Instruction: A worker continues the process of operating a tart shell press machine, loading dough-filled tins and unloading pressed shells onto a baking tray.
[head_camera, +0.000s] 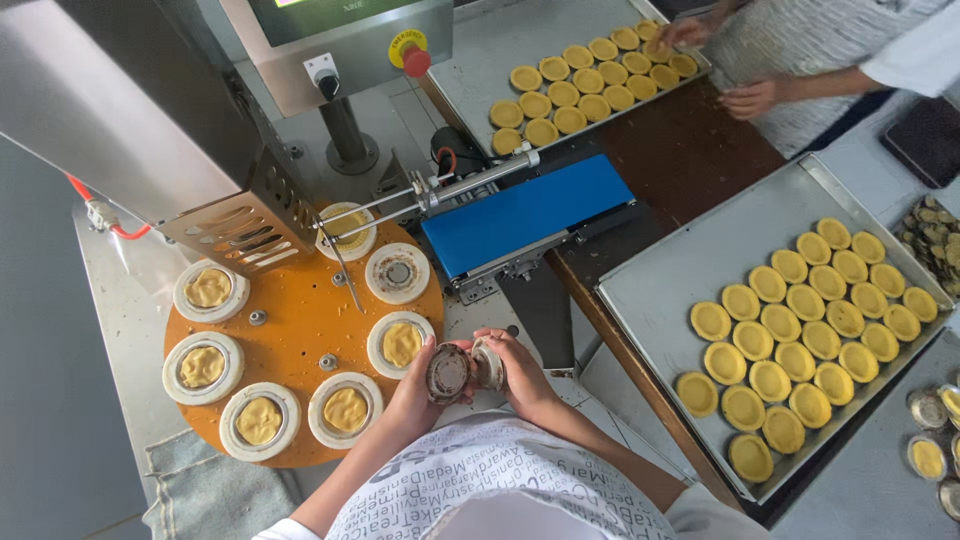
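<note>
Hands grasp tart tins: left hand an empty tin, right hand another tin, beside dough-filled moulds.

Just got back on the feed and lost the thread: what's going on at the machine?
The person's left hand holds a round metal mould and the right hand holds another one, just beside the orange turntable. Most of its rings hold dough. Pressed tart shells fill the near tray. A co-worker's hand rests by the far tray.

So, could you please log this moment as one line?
left hand: holds tin | right hand: holds tin stack | beside turntable
</note>
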